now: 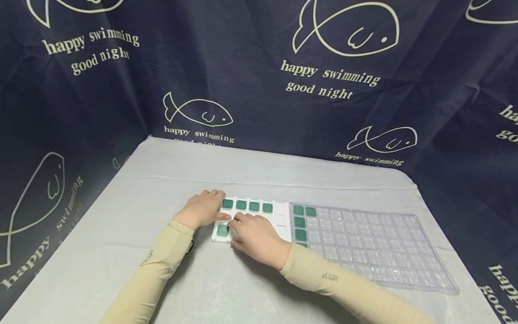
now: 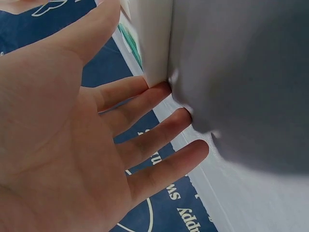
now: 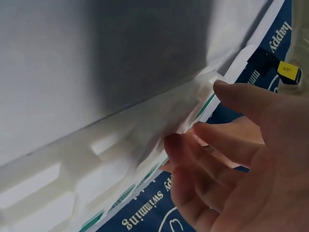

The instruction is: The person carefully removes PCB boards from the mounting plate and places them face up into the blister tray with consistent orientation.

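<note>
A white tray [image 1: 282, 208] with square pockets lies on the table, several green chip-like squares [image 1: 254, 206] in its back row. One more green square [image 1: 223, 230] sits in the front left pocket. My left hand [image 1: 204, 209] rests at the tray's left end, its thumb over the top. In the left wrist view the fingers [image 2: 159, 145] are spread, fairly straight, some tips against the tray's side. My right hand [image 1: 259, 236] hovers low over the front row, fingertips beside the front left square. In the right wrist view its thumb stands apart from its loosely bent fingers [image 3: 193, 169].
Right of the white tray lies a clear plastic tray [image 1: 441, 258] with many compartments. Green squares [image 1: 300, 235] fill part of its left column, and one sits in the second column. A dark blue printed curtain [image 1: 259, 126] hangs behind the light table [image 1: 194, 288].
</note>
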